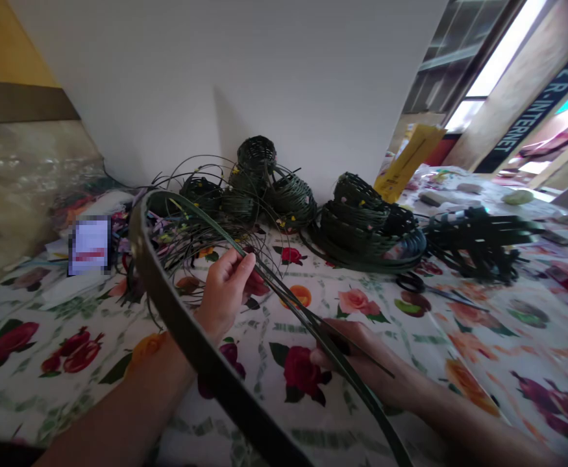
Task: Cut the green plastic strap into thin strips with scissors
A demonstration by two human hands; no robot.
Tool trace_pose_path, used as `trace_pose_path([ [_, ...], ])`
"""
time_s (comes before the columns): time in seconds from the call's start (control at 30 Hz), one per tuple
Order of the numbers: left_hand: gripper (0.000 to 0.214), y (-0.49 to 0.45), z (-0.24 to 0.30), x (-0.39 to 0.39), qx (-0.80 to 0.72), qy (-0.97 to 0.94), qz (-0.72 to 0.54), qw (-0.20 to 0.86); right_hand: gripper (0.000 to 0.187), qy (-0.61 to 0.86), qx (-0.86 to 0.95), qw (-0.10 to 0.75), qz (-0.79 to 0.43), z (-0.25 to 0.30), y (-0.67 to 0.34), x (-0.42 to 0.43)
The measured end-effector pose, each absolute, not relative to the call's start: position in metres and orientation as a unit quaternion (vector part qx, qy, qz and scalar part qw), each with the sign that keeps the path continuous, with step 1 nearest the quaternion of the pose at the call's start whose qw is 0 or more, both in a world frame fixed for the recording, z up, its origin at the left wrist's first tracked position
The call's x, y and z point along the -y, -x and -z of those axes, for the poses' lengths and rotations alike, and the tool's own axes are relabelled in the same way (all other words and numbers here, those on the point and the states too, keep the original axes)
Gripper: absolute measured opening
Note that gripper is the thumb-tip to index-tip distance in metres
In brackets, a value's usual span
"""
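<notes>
The left hand (224, 297) curls shut around dark green leaf strips (284, 292) above a floral tablecloth (69, 402). The right hand (356, 353) pinches them further along (woven baskets (361, 224) sit just behind).

From where I stand, "R-INTERNET" reads in pale capitals along a dark blue sign strip (522, 123) slanting across the upper right of the frame (the letters above it might be "DZ"). The white card (89, 245) at left is pixelated, unreadable.
</notes>
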State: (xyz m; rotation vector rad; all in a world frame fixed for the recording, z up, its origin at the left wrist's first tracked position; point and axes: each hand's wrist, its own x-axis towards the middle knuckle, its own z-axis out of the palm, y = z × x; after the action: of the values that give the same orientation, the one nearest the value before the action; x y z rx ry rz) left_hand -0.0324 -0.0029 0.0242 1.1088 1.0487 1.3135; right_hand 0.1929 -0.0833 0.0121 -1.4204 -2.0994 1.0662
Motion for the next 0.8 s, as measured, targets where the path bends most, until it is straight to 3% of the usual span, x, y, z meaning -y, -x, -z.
trace_pose_path([
  [0.8,0.029,0.0328,-0.0250,0.0026,-0.434,-0.447,-0.547,0.560,0.035,0.517,0.752,0.185,-0.366,-0.0136,-0.1887,0.0855],
])
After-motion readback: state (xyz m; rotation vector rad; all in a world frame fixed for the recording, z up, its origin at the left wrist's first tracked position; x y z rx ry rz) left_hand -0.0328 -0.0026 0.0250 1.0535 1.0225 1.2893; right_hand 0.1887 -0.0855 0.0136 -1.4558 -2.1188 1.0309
